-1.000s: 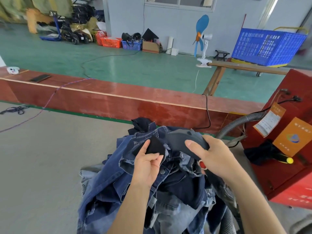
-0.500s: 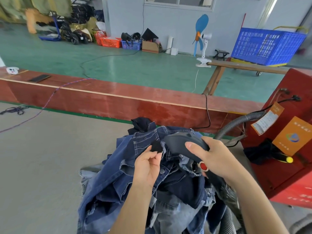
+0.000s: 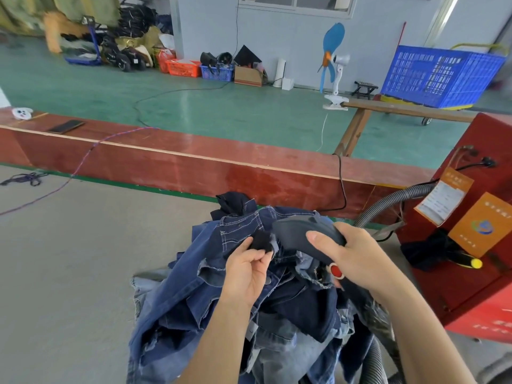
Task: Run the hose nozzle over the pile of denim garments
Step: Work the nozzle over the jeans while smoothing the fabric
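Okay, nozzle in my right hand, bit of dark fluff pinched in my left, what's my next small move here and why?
Probably bring the nozzle mouth down and left onto the dark tuft your left hand pinches. The right hand grips the nozzle just beside it above the denim pile, so a short sweep should take the fluff.

I see a garment workshop or small factory: a green painted floor (image 3: 249, 112), a long red table (image 3: 194, 162), a red machine (image 3: 471, 245) with hose (image 3: 388, 203), a blue crate (image 3: 440, 76) on wheels, and a pile of denim (image 3: 221, 314).
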`<state>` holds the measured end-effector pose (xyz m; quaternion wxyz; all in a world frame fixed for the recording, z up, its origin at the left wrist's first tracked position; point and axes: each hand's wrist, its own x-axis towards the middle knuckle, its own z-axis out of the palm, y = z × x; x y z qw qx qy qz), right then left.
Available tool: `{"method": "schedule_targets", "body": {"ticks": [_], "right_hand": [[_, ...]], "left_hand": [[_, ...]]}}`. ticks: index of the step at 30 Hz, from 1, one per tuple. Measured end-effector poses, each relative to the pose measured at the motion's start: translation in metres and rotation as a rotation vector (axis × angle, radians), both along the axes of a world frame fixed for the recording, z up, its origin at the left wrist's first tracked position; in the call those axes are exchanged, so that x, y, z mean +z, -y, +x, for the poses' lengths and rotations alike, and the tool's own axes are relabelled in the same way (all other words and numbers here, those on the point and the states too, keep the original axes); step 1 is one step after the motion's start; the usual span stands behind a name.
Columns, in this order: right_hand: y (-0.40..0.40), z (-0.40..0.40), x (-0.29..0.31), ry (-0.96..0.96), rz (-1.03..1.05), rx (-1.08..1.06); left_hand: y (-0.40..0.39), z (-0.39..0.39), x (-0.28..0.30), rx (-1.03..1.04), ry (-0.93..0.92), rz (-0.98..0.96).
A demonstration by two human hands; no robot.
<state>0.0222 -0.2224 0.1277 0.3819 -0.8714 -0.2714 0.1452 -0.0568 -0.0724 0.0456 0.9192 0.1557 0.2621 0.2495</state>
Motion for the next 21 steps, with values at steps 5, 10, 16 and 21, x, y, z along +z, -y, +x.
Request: {"method": "schedule_targets", "body": {"ticks": [5,10,16,21], "right_hand": [[-0.007,-0.010,-0.007,-0.061,-0.100,0.110],[-0.011,-0.007,-0.004,0.152,-0.055,-0.039],[0.002,0.003,-0.003,0.041,-0.024,-0.010],[-0.002,-0.004,-0.007,-0.032,-0.120,0.091]], "left_hand": [[0.000,0.001,-0.005,-0.045,-0.012,0.026],[0.005,0.000,-0.003,-0.086,-0.063,0.148],[0.000,0.000,-0.005,0.020,-0.073,0.181],[0.002,-0.001,-0.005,-0.015,-0.055,0.277]]}}
